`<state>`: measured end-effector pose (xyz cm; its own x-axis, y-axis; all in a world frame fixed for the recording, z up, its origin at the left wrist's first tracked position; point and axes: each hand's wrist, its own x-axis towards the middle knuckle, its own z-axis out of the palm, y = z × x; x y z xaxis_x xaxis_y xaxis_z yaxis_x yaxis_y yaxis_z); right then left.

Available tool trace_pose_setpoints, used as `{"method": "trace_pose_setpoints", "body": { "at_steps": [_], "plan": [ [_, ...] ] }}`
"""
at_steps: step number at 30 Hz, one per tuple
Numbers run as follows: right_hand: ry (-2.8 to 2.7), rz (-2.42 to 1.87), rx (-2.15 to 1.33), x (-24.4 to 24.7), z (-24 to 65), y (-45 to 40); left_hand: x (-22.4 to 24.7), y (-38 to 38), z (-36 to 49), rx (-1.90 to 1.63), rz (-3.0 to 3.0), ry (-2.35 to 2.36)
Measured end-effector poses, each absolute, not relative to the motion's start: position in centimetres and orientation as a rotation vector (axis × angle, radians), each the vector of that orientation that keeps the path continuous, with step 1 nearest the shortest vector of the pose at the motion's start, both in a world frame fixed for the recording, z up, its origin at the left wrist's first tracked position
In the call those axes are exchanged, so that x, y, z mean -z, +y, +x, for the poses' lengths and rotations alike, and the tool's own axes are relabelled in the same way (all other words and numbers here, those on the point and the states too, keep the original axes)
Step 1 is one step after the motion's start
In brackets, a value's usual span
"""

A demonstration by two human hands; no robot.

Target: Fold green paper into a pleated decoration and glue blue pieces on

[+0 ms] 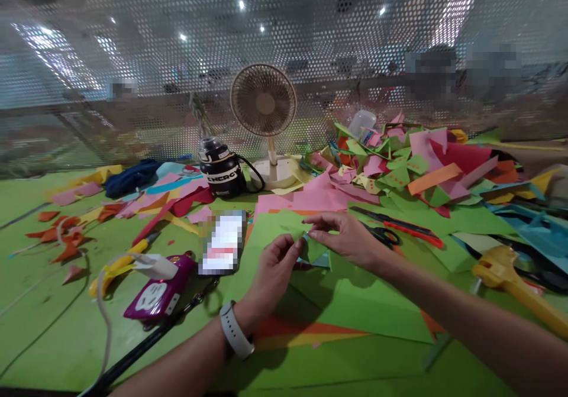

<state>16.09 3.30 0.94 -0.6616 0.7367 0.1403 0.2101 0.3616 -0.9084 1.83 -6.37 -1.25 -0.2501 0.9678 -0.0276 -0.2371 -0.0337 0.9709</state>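
My left hand (278, 267), with a white watch band (237, 330) on the wrist, pinches the edge of a small green paper piece (314, 249). On its other side, the thumb and fingers of my right hand (348, 237) close on the top of the same piece. A bit of blue paper (322, 260) shows just beneath it. Under both hands lie large green sheets (368, 299), with orange and yellow sheets (310, 329) sticking out below them.
A phone (223, 243) and a purple power bank (160, 290) lie left. Behind stand a black bottle (222, 169) and a fan (265, 102). Paper scraps (394, 166) heap at right, near scissors (381, 234), a red-and-black cutter (408, 228) and a yellow tool (510, 278).
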Motion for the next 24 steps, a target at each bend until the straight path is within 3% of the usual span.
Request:
{"method": "trace_pose_setpoints", "body": {
  "at_steps": [24],
  "plan": [
    [-2.227,-0.747,-1.142,-3.1,16.7,2.9,0.7,-6.3,1.2,-1.584,0.877,1.236]
  ]
}}
